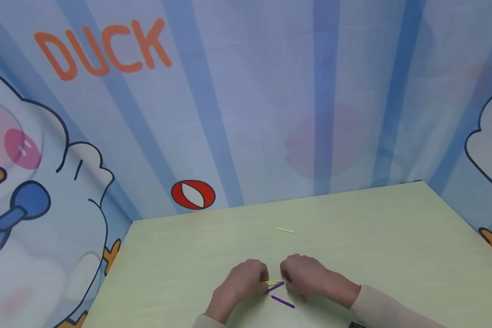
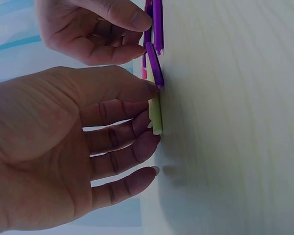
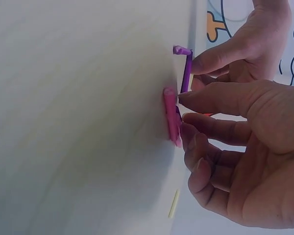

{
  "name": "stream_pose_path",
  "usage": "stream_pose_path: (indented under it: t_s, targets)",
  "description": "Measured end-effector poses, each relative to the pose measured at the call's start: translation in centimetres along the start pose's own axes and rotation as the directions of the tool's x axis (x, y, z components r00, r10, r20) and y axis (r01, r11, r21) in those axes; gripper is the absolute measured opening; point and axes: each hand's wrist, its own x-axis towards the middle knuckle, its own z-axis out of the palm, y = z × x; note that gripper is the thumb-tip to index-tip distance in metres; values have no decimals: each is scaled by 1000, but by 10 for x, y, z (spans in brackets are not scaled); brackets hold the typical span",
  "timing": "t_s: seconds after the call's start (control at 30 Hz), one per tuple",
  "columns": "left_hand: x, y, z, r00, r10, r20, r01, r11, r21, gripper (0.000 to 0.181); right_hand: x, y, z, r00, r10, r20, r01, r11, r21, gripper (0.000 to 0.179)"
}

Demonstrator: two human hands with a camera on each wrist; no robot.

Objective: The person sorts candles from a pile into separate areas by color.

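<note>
My left hand is low over the table, thumb and fingers around the ends of thin yellow sticks. A purple stick slants across these, its near end at my left thumb. Facing it, my right hand has its thumb and index finger curled about another purple stick, mostly hidden by the fingers. Just beside those fingertips lies a pink stick. A further purple stick rests on the table in front of both hands. The sticks resemble slim candles.
Farther back on the pale wood-grain table lies a single yellow stick. A blue striped curtain with cartoon ducks rises behind the table and along its sides. A dark object shows at the bottom edge near the right sleeve.
</note>
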Motion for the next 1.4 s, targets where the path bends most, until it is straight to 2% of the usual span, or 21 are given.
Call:
stream_pose_path:
  t_s: [0.5,0.8,1.0,1.27,1.4]
  targets:
    - [0,4,4,999,18,-29,-16,999,43,5,2,-2,3,1000,-23,-19,24,999,29,21]
    - [0,6,6,997,60,-38,-57,996,71,6,3,-3,7,1000,-7,-25,8,999,39,21]
    - [0,7,4,998,59,-23,-57,995,83,7,3,-3,8,1000,-9,-26,10,998,67,19]
    - [-1,7,2,999,40,-26,-40,999,19,12,3,-5,9,1000,-7,-11,8,998,65,21]
    - [-2,7,2,998,53,-40,-52,998,25,11,4,-3,11,1000,-7,-10,7,998,64,21]
